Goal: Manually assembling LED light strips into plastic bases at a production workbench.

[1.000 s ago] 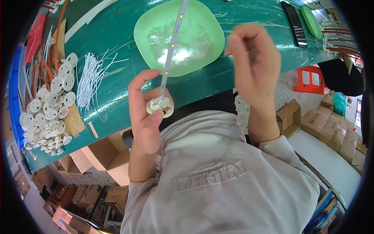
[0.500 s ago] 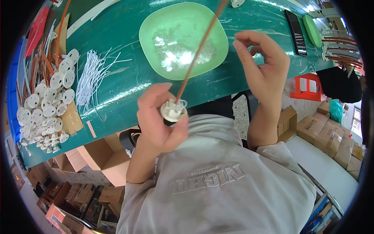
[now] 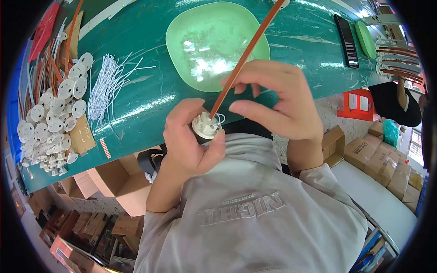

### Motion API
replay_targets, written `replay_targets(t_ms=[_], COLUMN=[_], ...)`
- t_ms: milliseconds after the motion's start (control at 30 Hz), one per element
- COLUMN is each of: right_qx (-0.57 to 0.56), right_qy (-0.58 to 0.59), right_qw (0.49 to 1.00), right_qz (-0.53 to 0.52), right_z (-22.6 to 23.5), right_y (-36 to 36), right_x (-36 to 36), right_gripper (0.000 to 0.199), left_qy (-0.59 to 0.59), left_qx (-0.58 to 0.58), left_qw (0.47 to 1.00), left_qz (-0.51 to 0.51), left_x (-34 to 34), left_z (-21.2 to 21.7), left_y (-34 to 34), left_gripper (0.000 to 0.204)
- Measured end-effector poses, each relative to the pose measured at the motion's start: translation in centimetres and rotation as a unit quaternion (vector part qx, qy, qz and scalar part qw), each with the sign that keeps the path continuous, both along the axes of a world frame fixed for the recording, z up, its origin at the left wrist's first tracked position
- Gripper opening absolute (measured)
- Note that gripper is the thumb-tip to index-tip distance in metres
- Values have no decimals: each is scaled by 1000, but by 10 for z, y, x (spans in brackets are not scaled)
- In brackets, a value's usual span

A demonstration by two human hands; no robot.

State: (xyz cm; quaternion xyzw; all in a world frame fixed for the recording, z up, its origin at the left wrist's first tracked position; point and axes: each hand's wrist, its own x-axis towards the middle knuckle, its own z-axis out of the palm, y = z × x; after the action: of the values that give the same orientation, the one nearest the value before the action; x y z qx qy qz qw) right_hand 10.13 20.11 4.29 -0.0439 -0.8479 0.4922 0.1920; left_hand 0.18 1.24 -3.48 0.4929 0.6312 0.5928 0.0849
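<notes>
Lettering 1st: we've raised pale ltrs on our grey shirt (image 3: pixel 255 214), one lg line w/ a sm one by it. Dark print shows on the stacked brown cartons (image 3: pixel 365 146) at R, too sm for us to read. A red-and-white patterned strip of tape (image 3: pixel 105 148) is on the bench nr its front edge, also too fine to make out.

In our L hand (image 3: pixel 187 141) is a round white base (image 3: pixel 203 126), gripped btwn thumb & curled fingers at approx. the front edge of the green bench (image 3: pixel 136 102). A copper-coloured strip (image 3: pixel 250 48) rises from it at a slant, w/ a thin white wire (image 3: pixel 222 119) looped beside it. Our R hand (image 3: pixel 280 102) is half open, thumb & fingers apart w/ a gap btwn; index tip overlaps the strip, can't tell if touching.

In the way: strip & R hand cover pt of the green bowl (image 3: pixel 175 61), which has clear pieces (image 3: pixel 205 61) in it. To L, a bundle of white wires (image 3: pixel 102 91), then a heap of white discs (image 3: pixel 66 88) w/ strips, some by a cardboard piece (image 3: pixel 83 139). Far R: black slab (image 3: pixel 347 43), sm green dish (image 3: pixel 365 40), more strips (image 3: pixel 400 59). Below those, red stool (image 3: pixel 353 111), teal bag (image 3: pixel 391 133), open carton (image 3: pixel 333 144).
</notes>
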Motion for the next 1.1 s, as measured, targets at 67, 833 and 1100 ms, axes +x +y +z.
replay_targets(t_ms=[67, 833, 1100], right_qx=[-19, -129, -153], right_qy=[-10, 43, 78], right_qw=[1000, 989, 969], right_qz=[23, 58, -176], right_z=[-3, -4, -8], right_y=[-5, -20, 23], right_x=[-3, -4, 16], right_gripper=[27, 7, 7], left_qy=[6, -697, -641], left_qx=[18, 179, 241], left_qw=[1000, 578, 631], left_qz=[-2, -384, -364], left_x=[-2, -1, -41], left_z=[2, 28, 24], left_y=[2, 3, -6], left_gripper=[59, 53, 56])
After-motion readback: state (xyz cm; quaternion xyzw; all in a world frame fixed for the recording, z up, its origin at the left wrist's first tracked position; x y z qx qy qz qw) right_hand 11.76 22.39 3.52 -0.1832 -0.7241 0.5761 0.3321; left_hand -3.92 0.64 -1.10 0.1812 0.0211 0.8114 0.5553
